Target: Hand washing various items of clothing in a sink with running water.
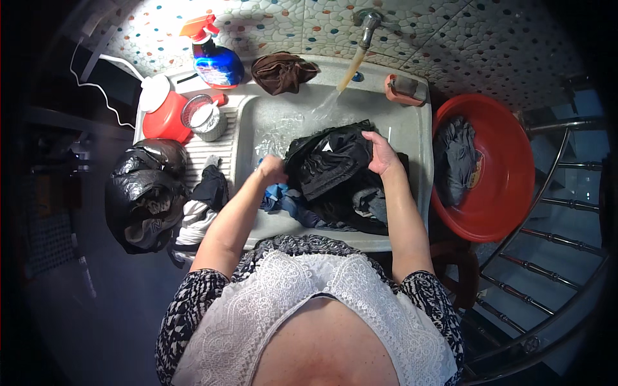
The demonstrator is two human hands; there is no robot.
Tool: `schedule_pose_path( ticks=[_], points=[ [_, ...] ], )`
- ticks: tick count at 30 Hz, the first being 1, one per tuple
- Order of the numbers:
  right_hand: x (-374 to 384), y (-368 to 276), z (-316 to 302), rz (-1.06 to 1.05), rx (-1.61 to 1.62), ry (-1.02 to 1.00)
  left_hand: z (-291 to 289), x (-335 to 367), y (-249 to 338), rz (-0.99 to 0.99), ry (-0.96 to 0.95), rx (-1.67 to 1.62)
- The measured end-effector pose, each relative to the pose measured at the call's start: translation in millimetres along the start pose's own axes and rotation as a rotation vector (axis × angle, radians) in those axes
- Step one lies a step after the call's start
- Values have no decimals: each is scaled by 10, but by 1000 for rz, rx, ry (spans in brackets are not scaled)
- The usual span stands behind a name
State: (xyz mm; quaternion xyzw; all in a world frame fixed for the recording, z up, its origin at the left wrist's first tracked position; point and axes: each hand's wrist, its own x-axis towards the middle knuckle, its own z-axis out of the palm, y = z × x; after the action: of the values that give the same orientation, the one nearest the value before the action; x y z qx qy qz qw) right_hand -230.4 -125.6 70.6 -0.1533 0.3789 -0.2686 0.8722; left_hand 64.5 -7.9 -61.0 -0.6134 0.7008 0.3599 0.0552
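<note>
The left hand and right hand grip a black garment that might splash if pushed under the faucet stream.

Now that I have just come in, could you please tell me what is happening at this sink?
A person is handling a black garment over the sink, the left hand at its left edge and the right hand at its upper right. Water runs in from the tap. Blue cloth lies in the sink near the left hand, and a grey garment lies in the red basin at right.
</note>
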Motion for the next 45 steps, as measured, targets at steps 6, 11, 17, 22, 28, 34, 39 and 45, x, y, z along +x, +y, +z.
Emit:
schedule_pose_path(
  ticks=[6,11,17,22,28,34,39,45],
  points=[
    [-161,32,-460,-96,-19,72,450,-118,633,-627,185,-1247],
    [-310,24,-365,-297,-249,187,607,135,216,-516,586,-1006],
    [-456,21,-315,-380,-811,370,-540,-445,372,-10,723,-1896],
    [-578,-39,-116,-255,-1013,503,-654,-652,243,-99,604,-1820],
    [-433,53,-29,-61,-744,237,-26,-486,-389,-681,649,-1031],
    [-269,340,-90,29,-700,236,-144,-724,710,-418,685,-109],
    [-278,422,-47,65,-944,204,-65,-298,1258,-125,206,-1025],
    [-600,510,180,-228,-1645,457,84,28,1520,-235,111,-1505]
  ],
)
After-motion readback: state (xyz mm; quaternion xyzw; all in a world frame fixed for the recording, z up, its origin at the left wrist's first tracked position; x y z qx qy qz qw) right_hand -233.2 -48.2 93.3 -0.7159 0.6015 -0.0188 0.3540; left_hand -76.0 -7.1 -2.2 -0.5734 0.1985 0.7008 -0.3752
